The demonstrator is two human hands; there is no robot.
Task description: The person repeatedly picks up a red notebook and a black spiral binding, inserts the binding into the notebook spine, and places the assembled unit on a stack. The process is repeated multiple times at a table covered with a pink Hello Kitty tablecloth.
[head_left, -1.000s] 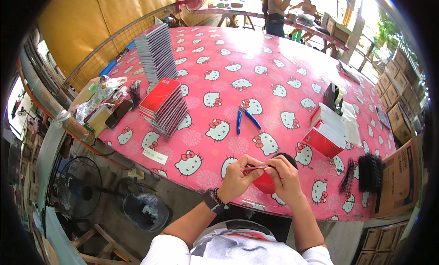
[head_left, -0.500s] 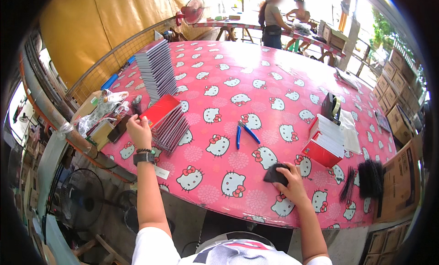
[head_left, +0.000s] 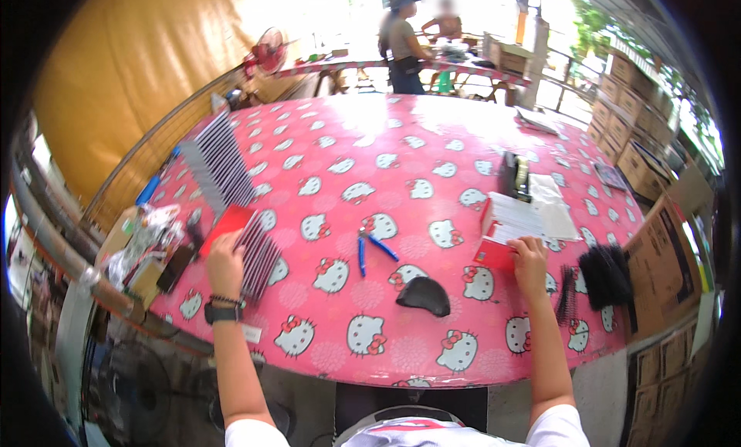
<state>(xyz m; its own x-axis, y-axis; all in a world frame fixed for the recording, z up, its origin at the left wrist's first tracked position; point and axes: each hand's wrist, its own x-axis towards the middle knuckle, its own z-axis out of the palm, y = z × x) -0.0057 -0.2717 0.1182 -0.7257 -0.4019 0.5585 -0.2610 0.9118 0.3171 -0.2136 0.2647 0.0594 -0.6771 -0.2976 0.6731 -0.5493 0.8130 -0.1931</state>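
Observation:
My left hand is curled over the near edge of the red flat box, which tops a leaning stack of thin boxes at left. My right hand has its fingers bent together at the near right corner of a red open box packed with white folded papers. What those fingertips pinch is hidden. A black, half-moon-shaped piece lies on the table between my hands. Beyond it, blue-handled cutters rest with their handles spread.
Behind the red flat box rises a taller stack of thin boxes. Clear plastic bags lie at the left edge. A tape dispenser, white sheets and black brushes are at right, beside cardboard boxes. Two people stand far off.
My right hand has let go of the black piece, leaving it on the table, and moved right to the box of papers. My left hand has shifted onto the red flat box's near edge.

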